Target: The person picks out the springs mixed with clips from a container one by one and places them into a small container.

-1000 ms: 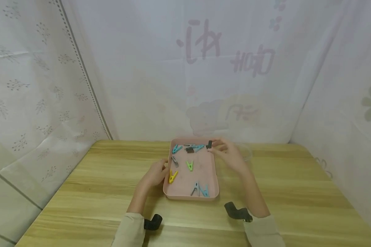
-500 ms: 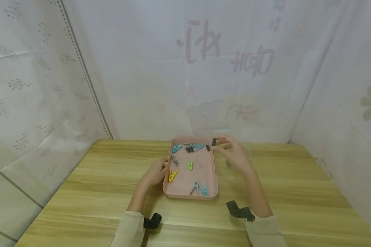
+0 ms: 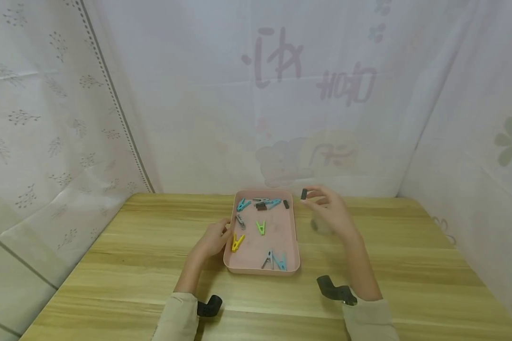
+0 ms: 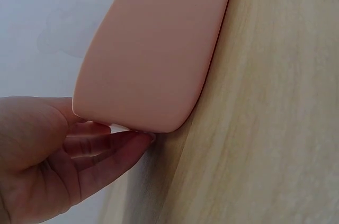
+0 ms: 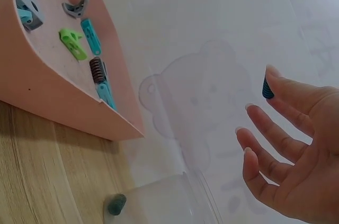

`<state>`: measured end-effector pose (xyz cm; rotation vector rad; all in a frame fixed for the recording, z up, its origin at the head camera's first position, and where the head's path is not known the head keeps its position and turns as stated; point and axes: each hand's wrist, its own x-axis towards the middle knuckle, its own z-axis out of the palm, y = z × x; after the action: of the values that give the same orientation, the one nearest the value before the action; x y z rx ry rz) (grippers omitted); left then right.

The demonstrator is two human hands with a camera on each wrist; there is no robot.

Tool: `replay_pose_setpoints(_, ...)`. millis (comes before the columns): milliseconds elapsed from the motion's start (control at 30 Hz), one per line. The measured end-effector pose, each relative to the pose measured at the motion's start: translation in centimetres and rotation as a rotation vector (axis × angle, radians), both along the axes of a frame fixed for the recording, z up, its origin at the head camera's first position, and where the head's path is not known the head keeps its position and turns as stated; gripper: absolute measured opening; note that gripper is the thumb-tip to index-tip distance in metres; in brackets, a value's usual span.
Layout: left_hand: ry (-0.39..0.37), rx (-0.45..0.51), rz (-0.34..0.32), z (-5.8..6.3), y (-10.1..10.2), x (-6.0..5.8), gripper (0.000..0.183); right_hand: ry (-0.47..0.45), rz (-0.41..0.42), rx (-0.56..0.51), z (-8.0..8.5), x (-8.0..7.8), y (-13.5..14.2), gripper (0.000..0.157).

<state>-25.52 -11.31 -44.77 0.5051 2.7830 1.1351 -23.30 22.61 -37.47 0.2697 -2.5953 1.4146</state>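
Observation:
In the head view my right hand pinches a small dark ribbed cylinder between thumb and index finger, held up just right of the pink tray. Its other fingers are spread, loosely bent, in the right wrist view. My left hand grips the tray's left wall, fingers against the outside in the left wrist view; the thumb tip is hidden there. Inside the tray lie a yellow clothespin, a green clothespin, several blue and grey ones, a brown ribbed piece and another dark cylinder.
A clear container stands on the wooden table right of the tray, partly behind my right hand, with a dark green rounded piece at it. Printed curtains hang behind and at both sides. Dark wrist mounts stick out from the sleeves.
My right hand has moved right, from over the tray's far right corner to beside it, carrying the dark ribbed cylinder. The other dark cylinder stays in the tray. My left hand keeps its place.

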Motion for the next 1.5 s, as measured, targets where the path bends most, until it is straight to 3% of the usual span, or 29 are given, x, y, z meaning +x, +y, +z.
replay_pose_setpoints(633, -0.008, 0.029, -0.002, 0.2, -0.1, 0.2, 0.043, -0.018, -0.050, -0.021, 0.4, 0.6, 1.4, 0.053)
replay_pose_setpoints(1500, -0.036, 0.031, 0.017, 0.2, 0.0, 0.3, 0.044, -0.005, -0.129, 0.005, -0.3, 0.4, 3.9, 0.050)
